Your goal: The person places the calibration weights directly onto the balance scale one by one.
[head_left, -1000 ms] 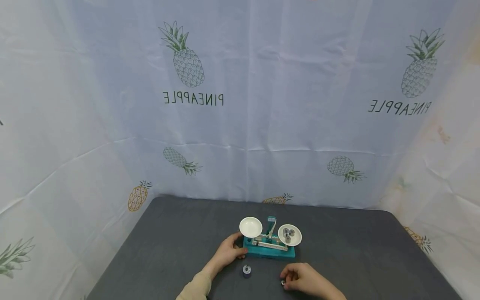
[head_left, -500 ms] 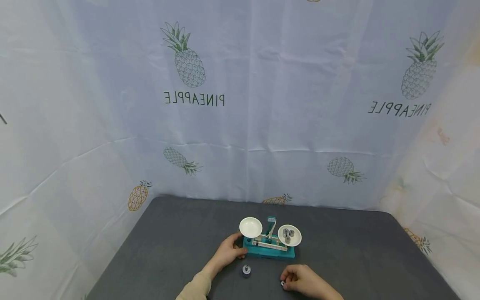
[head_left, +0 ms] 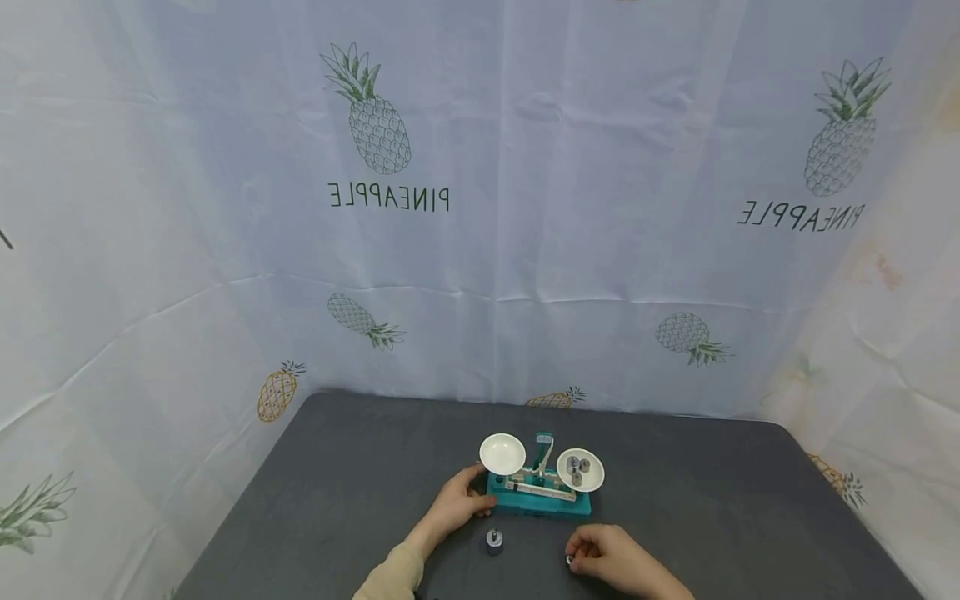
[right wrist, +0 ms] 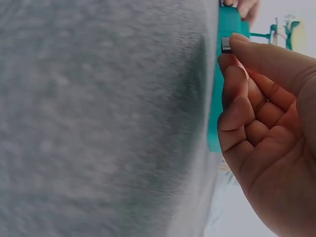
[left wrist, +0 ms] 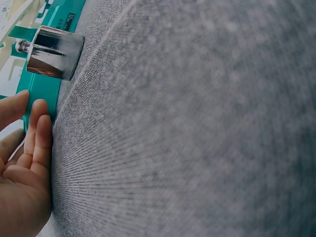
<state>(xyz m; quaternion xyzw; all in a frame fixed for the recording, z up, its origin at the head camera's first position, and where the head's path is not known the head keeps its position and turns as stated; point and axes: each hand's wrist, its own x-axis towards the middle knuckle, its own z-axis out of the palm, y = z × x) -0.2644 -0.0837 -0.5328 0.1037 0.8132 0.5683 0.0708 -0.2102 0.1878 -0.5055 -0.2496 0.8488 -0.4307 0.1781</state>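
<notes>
A teal balance scale [head_left: 538, 505] with two white pans stands on the dark table. My left hand [head_left: 454, 500] holds the left end of its base, with fingertips against the teal edge in the left wrist view. The left pan [head_left: 502, 454] is bare, and several small metal weights [head_left: 576, 478] sit in the right pan [head_left: 596, 479]. A larger metal weight [head_left: 494, 542] with a knob stands upright in front of the base. My right hand [head_left: 611, 560], low over the table at the front right, pinches a small metal weight [right wrist: 226, 45] between thumb and forefinger.
The dark grey table [head_left: 712, 500] runs back to a pale curtain [head_left: 570, 250] printed with pineapples. The curtain also hangs along both sides.
My right hand has shifted slightly right and away from me, still pinching the small weight. The left hand stays at the scale's base.
</notes>
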